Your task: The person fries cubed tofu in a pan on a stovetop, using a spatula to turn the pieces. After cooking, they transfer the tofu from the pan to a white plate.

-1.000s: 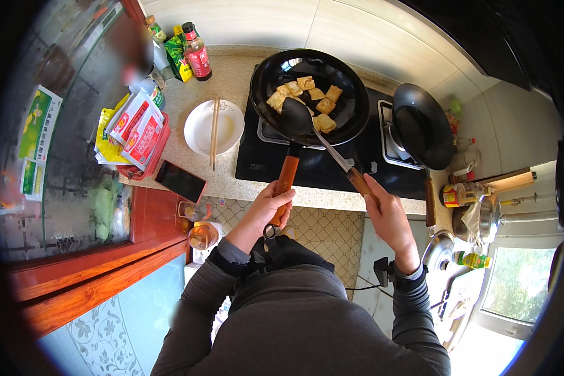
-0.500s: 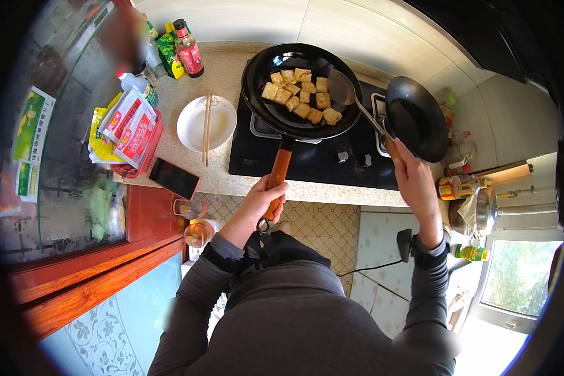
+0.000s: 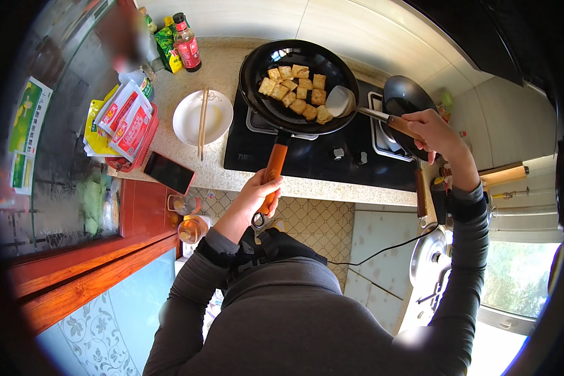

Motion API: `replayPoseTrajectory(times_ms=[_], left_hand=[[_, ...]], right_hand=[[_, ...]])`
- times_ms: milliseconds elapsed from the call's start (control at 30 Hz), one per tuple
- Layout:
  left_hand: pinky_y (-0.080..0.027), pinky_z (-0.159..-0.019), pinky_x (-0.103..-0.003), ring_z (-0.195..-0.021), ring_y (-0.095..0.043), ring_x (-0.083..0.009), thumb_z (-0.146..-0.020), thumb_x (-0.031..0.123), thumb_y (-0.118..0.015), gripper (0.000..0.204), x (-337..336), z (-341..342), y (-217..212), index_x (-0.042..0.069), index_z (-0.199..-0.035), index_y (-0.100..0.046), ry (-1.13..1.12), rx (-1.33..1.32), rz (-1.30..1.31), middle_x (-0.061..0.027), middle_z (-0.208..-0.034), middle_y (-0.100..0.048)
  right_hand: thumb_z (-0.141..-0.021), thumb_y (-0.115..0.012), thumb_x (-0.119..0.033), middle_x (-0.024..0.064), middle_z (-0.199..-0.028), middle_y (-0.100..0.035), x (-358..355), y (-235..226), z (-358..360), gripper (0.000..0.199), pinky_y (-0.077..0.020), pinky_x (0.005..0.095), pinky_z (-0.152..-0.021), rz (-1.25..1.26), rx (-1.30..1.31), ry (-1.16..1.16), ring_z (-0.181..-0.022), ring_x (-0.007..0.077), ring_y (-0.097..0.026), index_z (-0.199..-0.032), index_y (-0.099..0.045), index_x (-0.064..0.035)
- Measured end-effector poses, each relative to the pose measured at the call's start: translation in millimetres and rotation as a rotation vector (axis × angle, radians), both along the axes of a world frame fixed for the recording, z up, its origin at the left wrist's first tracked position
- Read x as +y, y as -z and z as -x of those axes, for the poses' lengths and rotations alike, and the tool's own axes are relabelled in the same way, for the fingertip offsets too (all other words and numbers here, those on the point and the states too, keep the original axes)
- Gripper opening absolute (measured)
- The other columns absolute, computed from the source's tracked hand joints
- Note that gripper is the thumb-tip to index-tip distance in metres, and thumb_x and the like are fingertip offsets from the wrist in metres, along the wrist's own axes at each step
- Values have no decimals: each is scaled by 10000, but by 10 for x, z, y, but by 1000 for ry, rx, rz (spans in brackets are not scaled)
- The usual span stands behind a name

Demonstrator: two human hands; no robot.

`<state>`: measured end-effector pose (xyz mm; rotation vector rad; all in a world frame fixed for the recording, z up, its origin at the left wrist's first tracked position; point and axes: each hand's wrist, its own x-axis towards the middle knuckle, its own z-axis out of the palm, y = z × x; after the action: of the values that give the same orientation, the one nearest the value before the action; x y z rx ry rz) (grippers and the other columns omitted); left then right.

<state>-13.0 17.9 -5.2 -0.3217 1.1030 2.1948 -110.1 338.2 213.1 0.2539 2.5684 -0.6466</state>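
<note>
My left hand is wrapped round the orange-brown handle of a black frying pan on the stove. Inside the pan lie several browned, square pieces that look like fried tofu, gathered at its middle. In my right hand is the wooden handle of a metal spatula. Its pale blade rests in the right part of the pan, against the nearest pieces on that side.
A second dark wok sits on the right burner, its handle pointing toward me. Left of the stove are a white bowl with chopsticks across it, a phone, a red basket of packets and a sauce bottle.
My right hand has moved right and up, turning the spatula nearly sideways. Its blade has come lower in the pan, near the lower right pieces. My left hand keeps its hold.
</note>
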Motion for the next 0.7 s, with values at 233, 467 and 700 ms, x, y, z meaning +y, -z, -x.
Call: replayPoseTrajectory(times_ms=[233, 467, 700], left_hand=[[-392, -348, -295, -414, -500, -153, -898, 228, -622, 326, -13, 18, -17, 56, -1104, -438, 25, 6, -2, -54, -691, -538], [-402, -338, -293, -415, -513, -153, -887, 240, -641, 377, -14, 22, -12, 46, -1122, -418, 35, 1, 20, -52, -697, -534], [-376, -349, -281, -400, -488, -145, -903, 214, -613, 229, 5, 3, -59, 76, -1039, -492, 6, -8, 44, -39, -676, -556]], right_hand=[[-942, -447, -157, 43, -586, -525, 347, 285, -101, 367, -421, 184, -328, 469, -81, 156, -386, 60, -437, -1242, -541, 33], [-954, -453, -174, 30, -604, -512, 535, 347, -400, 381, -403, 156, -340, 707, -111, 373, -379, 26, -374, -1288, -506, 1], [-946, -464, -145, 19, -606, -498, 385, 344, -597, 378, -390, 180, -329, 594, 36, 253, -397, 43, -411, -1292, -509, -1]])
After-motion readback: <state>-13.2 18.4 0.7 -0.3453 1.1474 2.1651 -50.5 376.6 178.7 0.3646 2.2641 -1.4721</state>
